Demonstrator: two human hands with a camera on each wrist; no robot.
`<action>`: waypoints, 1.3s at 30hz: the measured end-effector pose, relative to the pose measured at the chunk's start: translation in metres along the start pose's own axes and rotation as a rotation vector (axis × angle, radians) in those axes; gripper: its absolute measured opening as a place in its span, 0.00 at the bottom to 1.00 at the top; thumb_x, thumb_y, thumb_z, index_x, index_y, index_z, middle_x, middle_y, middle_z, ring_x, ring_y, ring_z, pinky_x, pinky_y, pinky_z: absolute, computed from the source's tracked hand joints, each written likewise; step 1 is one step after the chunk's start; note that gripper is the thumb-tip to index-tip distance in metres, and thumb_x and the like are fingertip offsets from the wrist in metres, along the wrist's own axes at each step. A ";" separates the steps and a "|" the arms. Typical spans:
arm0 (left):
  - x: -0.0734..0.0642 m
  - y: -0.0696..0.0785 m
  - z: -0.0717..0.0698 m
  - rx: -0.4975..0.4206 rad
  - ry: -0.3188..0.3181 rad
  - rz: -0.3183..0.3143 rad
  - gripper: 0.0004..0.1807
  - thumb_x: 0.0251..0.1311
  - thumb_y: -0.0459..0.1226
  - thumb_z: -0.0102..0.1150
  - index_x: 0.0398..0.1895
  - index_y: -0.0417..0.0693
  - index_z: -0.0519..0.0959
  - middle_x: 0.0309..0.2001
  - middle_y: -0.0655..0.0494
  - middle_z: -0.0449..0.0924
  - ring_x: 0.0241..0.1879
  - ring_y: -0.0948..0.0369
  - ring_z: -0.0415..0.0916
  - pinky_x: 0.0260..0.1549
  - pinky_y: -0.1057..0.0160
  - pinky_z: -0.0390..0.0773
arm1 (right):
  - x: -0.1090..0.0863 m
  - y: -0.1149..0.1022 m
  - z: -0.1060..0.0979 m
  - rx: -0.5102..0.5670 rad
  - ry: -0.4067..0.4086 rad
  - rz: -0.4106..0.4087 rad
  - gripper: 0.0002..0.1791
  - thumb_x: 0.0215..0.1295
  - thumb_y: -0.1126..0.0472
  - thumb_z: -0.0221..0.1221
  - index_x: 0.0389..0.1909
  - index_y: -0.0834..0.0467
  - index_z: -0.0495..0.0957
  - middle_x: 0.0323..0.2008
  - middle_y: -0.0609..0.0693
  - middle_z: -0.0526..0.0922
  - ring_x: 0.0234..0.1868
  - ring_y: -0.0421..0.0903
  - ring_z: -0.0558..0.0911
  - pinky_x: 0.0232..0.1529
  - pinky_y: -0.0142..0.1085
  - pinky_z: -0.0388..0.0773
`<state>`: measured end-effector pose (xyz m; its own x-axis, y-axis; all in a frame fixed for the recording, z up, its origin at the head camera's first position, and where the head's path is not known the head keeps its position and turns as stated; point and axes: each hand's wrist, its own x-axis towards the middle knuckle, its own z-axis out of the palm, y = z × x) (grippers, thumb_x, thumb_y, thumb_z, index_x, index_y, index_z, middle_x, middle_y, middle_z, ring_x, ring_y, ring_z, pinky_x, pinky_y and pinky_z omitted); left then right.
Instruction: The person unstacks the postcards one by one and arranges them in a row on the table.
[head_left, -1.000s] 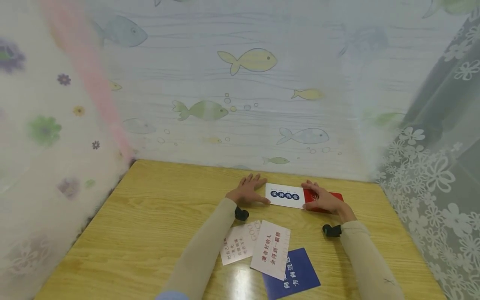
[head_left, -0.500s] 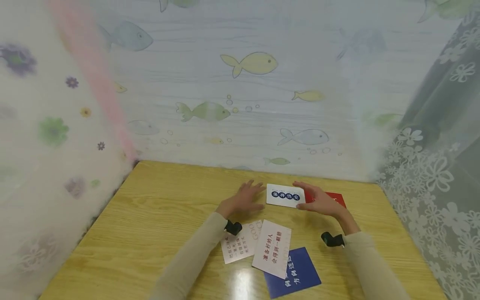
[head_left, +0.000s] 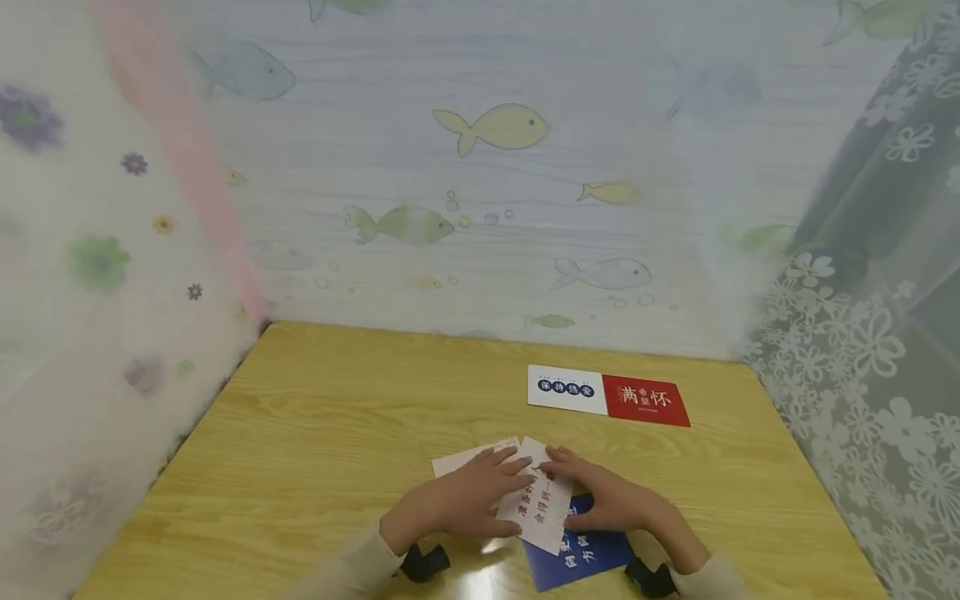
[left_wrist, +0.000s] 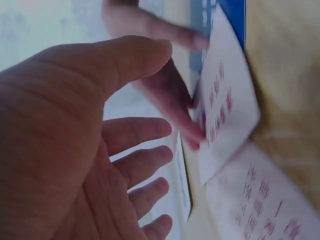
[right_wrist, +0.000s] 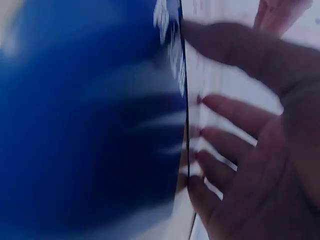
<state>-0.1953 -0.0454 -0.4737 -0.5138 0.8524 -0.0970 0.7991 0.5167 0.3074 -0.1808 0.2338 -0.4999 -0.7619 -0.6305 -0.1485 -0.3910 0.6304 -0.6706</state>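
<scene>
My left hand (head_left: 472, 498) has its fingers spread over the left side of a pale card with red writing (head_left: 542, 523). In the left wrist view, its fingertips are apart from that card. My right hand (head_left: 615, 502) is at the same card's right side; its thumb and fingertips touch the card's edge in the left wrist view. Another pale card with red writing (head_left: 454, 463) lies partly hidden under my left hand. A blue card with white writing (head_left: 585, 568) lies partly beneath the middle card; its glossy face fills much of the right wrist view.
A white card with blue circles (head_left: 564, 402) and a red card (head_left: 647, 410) lie side by side near the table's back edge. The wooden table (head_left: 337, 400) meets a fish-patterned curtain (head_left: 390, 275) behind; lacy fabric (head_left: 840, 358) hangs at the right.
Both hands have left the white and red cards at the back and come toward me, over the pale and blue cards. The red card is now fully visible.
</scene>
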 end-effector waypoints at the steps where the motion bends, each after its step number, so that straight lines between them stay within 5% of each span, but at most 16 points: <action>1: -0.004 0.005 0.001 0.025 0.003 0.018 0.35 0.68 0.55 0.60 0.74 0.49 0.70 0.77 0.52 0.62 0.78 0.48 0.56 0.75 0.46 0.60 | 0.000 -0.002 0.003 -0.009 0.016 0.014 0.41 0.63 0.49 0.69 0.76 0.52 0.66 0.80 0.57 0.55 0.79 0.65 0.52 0.73 0.63 0.60; 4: -0.014 0.014 0.009 0.087 0.002 0.028 0.35 0.68 0.57 0.57 0.73 0.50 0.71 0.76 0.52 0.64 0.77 0.49 0.58 0.74 0.48 0.63 | -0.002 -0.010 0.012 -0.076 0.071 0.066 0.41 0.63 0.48 0.68 0.75 0.53 0.66 0.80 0.57 0.56 0.79 0.64 0.54 0.72 0.65 0.59; 8: -0.026 0.017 0.023 0.135 0.005 -0.047 0.37 0.68 0.61 0.53 0.73 0.50 0.71 0.76 0.53 0.64 0.78 0.50 0.56 0.75 0.49 0.60 | -0.004 -0.023 0.022 -0.181 0.123 0.107 0.42 0.63 0.47 0.67 0.75 0.58 0.66 0.78 0.62 0.59 0.78 0.66 0.57 0.73 0.68 0.55; 14: -0.039 0.007 0.033 0.093 0.055 -0.159 0.39 0.68 0.61 0.51 0.75 0.48 0.68 0.78 0.49 0.59 0.80 0.48 0.49 0.78 0.47 0.53 | -0.011 -0.038 0.033 -0.239 0.128 0.147 0.43 0.64 0.44 0.66 0.75 0.61 0.64 0.77 0.64 0.60 0.76 0.68 0.59 0.74 0.70 0.48; 19: -0.047 -0.005 0.030 0.039 0.081 -0.190 0.38 0.70 0.59 0.52 0.77 0.49 0.66 0.79 0.45 0.56 0.80 0.45 0.49 0.77 0.44 0.53 | -0.018 -0.045 0.039 -0.232 0.085 0.179 0.44 0.64 0.42 0.65 0.76 0.58 0.63 0.77 0.60 0.62 0.77 0.64 0.59 0.75 0.68 0.45; 25: -0.056 -0.022 0.027 -0.073 0.093 -0.187 0.39 0.70 0.57 0.54 0.78 0.50 0.63 0.80 0.46 0.53 0.79 0.44 0.49 0.76 0.42 0.54 | -0.026 -0.043 0.042 -0.167 0.079 0.183 0.41 0.65 0.43 0.65 0.76 0.49 0.64 0.75 0.53 0.67 0.74 0.59 0.66 0.74 0.64 0.58; 29: -0.058 -0.034 0.026 -0.120 0.110 -0.170 0.42 0.68 0.58 0.56 0.79 0.49 0.61 0.81 0.47 0.52 0.80 0.44 0.47 0.77 0.42 0.52 | -0.027 -0.035 0.039 -0.100 0.154 0.186 0.40 0.67 0.41 0.64 0.77 0.45 0.62 0.74 0.49 0.67 0.72 0.54 0.70 0.69 0.58 0.68; 34: -0.059 -0.049 0.024 -0.152 0.110 -0.199 0.50 0.62 0.64 0.58 0.81 0.50 0.56 0.82 0.51 0.47 0.81 0.47 0.41 0.78 0.42 0.47 | -0.021 -0.022 0.030 -0.133 0.229 0.134 0.49 0.63 0.38 0.66 0.79 0.55 0.59 0.79 0.55 0.59 0.79 0.61 0.57 0.75 0.63 0.55; 39: -0.057 -0.062 0.025 -0.172 0.096 -0.217 0.58 0.54 0.69 0.62 0.82 0.49 0.54 0.83 0.50 0.44 0.82 0.47 0.37 0.79 0.42 0.45 | -0.017 -0.013 0.026 -0.147 0.192 0.110 0.59 0.56 0.34 0.69 0.79 0.62 0.55 0.80 0.66 0.50 0.79 0.70 0.47 0.73 0.72 0.45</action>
<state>-0.2074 -0.1238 -0.5113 -0.7007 0.7077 -0.0909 0.6066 0.6579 0.4464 -0.1490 0.2246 -0.5078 -0.8825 -0.4659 -0.0642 -0.3606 0.7580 -0.5436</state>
